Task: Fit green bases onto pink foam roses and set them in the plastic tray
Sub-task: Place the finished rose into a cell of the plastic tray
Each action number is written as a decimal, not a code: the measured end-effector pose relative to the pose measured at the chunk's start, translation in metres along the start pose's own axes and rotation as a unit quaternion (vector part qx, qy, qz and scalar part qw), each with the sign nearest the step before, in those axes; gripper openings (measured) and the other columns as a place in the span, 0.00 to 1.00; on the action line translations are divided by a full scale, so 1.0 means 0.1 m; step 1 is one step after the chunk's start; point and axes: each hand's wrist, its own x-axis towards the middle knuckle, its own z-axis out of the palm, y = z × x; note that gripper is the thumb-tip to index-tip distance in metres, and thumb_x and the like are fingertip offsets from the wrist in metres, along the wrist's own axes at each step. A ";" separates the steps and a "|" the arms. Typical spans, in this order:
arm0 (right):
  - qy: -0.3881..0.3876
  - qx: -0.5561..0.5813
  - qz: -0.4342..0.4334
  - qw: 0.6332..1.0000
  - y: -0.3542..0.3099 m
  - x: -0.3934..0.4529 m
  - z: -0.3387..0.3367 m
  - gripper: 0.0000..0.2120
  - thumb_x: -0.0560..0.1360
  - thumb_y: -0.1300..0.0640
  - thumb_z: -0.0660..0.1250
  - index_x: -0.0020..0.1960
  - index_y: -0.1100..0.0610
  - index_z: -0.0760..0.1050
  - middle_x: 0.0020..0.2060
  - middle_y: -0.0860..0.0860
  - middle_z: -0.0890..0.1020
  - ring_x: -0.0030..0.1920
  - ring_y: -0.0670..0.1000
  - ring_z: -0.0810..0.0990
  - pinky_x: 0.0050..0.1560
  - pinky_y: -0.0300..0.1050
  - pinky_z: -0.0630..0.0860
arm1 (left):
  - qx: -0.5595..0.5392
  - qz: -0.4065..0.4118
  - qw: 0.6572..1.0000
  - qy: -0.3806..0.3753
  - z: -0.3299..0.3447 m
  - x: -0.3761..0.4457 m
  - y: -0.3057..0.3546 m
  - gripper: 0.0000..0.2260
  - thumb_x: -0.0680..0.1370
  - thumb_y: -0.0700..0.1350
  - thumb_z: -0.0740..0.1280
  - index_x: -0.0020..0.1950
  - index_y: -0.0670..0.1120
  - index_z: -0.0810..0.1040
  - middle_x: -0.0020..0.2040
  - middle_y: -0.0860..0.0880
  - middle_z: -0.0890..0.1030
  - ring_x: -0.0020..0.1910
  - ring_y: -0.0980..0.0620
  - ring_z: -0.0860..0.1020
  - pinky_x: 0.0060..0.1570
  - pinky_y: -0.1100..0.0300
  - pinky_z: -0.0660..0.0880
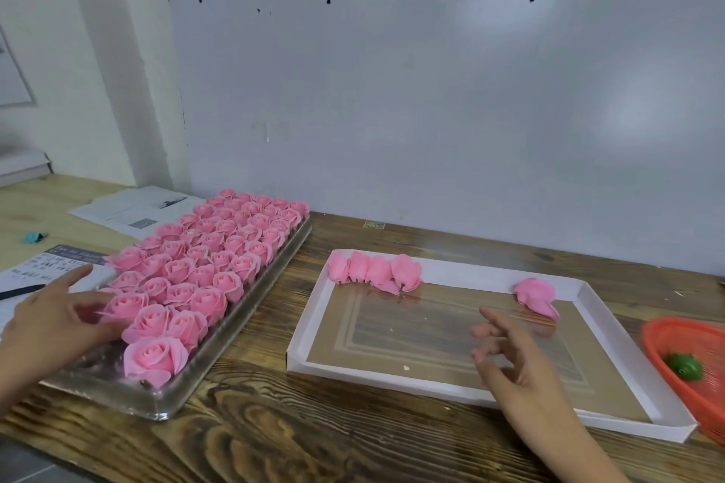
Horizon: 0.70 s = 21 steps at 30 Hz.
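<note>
Nearest, right hand (510, 349), fingers spread and holding nothing, hovering over white-rimmed clear plastic tray (310, 325), probably just clear of a set-down. Left hand (59, 320) resting with loose fingers on pink foam roses (204, 267) packed in clear supply tray (164, 400), likely picking another. Five finished roses (374, 272) lying at far rim, leaving room in front; green base (684, 367) waiting in orange mesh basket (667, 337) by right hand.

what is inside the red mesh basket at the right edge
One green plastic base shows inside the red mesh basket. Most of the basket runs out of frame, so anything else in it cannot be seen.
</note>
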 end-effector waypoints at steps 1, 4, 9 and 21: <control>0.000 0.000 0.000 1.000 0.00 0.00 0.00 0.27 0.75 0.69 0.68 0.65 0.43 0.70 0.49 0.44 0.80 0.46 0.43 0.80 0.42 0.37 0.78 | -0.027 -0.018 0.999 -0.012 0.01 0.03 -0.04 0.54 0.51 0.49 0.87 0.74 0.42 0.69 0.69 0.41 0.77 0.55 0.37 0.81 0.61 0.31 0.71; -0.002 -0.002 -0.001 1.000 0.02 0.01 0.00 0.28 0.75 0.70 0.67 0.64 0.42 0.70 0.48 0.42 0.80 0.46 0.43 0.80 0.42 0.38 0.79 | -0.067 -0.032 0.997 -0.021 0.04 0.10 -0.18 0.45 0.59 0.41 0.85 0.74 0.44 0.71 0.73 0.42 0.74 0.50 0.38 0.80 0.54 0.32 0.75; -0.011 -0.005 0.000 1.000 0.04 0.01 0.00 0.28 0.75 0.69 0.67 0.65 0.41 0.70 0.47 0.37 0.79 0.47 0.44 0.80 0.44 0.44 0.80 | -0.014 -0.025 0.999 -0.034 0.02 0.20 -0.26 0.43 0.60 0.45 0.86 0.73 0.44 0.73 0.75 0.43 0.71 0.57 0.36 0.79 0.58 0.34 0.73; -0.010 -0.007 -0.005 1.000 0.03 -0.01 0.00 0.28 0.76 0.68 0.67 0.65 0.41 0.70 0.48 0.37 0.79 0.47 0.43 0.79 0.44 0.40 0.79 | 0.218 0.055 0.974 -0.041 0.12 0.46 -0.58 0.23 0.66 0.60 0.79 0.58 0.56 0.84 0.75 0.48 0.70 0.71 0.36 0.68 0.63 0.29 0.65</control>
